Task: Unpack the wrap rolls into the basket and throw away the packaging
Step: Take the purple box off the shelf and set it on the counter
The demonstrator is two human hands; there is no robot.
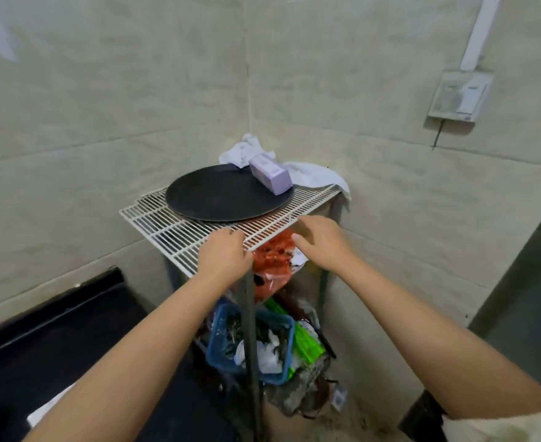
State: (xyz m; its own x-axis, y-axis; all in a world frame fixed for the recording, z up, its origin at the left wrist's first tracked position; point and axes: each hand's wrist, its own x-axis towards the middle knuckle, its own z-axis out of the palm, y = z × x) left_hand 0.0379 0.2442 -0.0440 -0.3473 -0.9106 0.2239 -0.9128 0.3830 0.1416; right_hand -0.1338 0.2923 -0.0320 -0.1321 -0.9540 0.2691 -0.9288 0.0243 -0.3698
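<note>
Nearest, two bare forearms reach up from 6 o'clock toward a corner rack. Below them, a blue basket (250,346) on the lower shelf is partly hidden by a dark upright post; its jumbled contents and the green packets beside it are hard to make out. The left hand (223,258) curls its fingers over the front edge of the white wire shelf (154,218). The right hand (321,244), fingers loosely spread, touches the same edge above a red plastic bag (272,263). Farther, toward 12 o'clock, a purple box (270,173) rests on a black round tray (218,196), white cloth behind.
</note>
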